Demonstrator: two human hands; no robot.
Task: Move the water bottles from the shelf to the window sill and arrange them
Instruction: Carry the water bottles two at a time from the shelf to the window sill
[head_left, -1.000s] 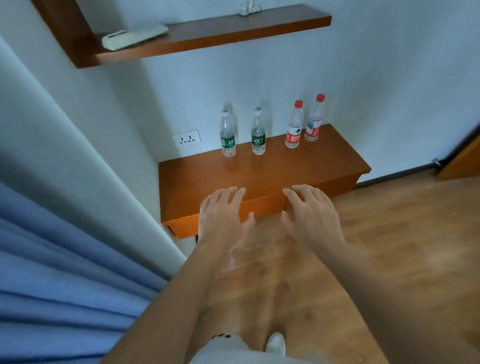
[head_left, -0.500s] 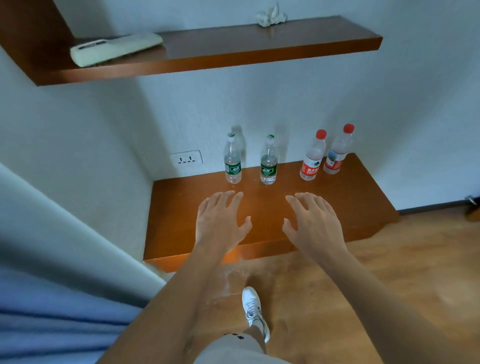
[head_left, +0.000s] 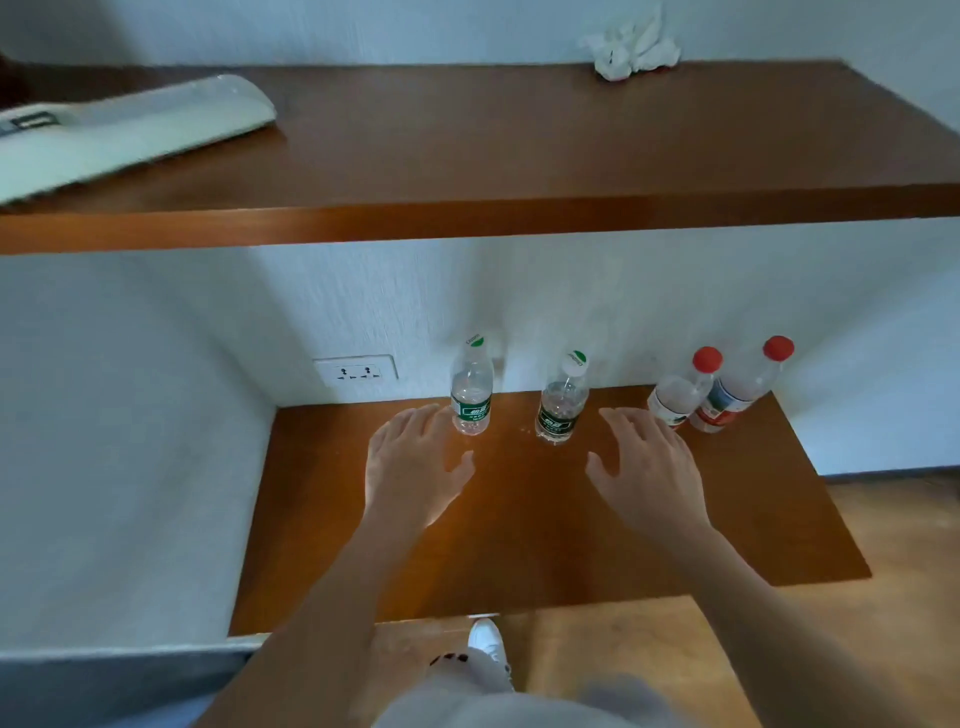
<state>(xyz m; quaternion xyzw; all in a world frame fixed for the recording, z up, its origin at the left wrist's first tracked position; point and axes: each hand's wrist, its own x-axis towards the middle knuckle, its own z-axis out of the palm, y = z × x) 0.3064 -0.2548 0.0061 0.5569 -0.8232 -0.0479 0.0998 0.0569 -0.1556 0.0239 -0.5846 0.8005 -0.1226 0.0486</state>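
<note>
Reaching out over the lower shelf (head_left: 519, 519), we are holding both hands spread with palms down; our left hand (head_left: 410, 467) is hovering at centre frame with its fingers (head_left: 415, 421) loose and empty, their tips just beside the base of the left green-capped bottle (head_left: 471, 389); our right hand (head_left: 644, 467) is hovering to the right of it, fingers (head_left: 634, 423) likewise splayed and gripping nothing, near the white-labelled red-capped bottle (head_left: 680, 389). All four water bottles are standing in a row at the back of the shelf against the wall; the second green-capped bottle (head_left: 563, 402) is showing between our two hands, and the far-right red-capped bottle (head_left: 743, 387) is touching its neighbour. An upper shelf (head_left: 519, 156) is crossing the top of the frame, carrying a white remote (head_left: 130, 124) at upper left and a crumpled white thing (head_left: 631, 47) at upper right; a wall socket (head_left: 356, 370) is sitting left of the bottles.
</note>
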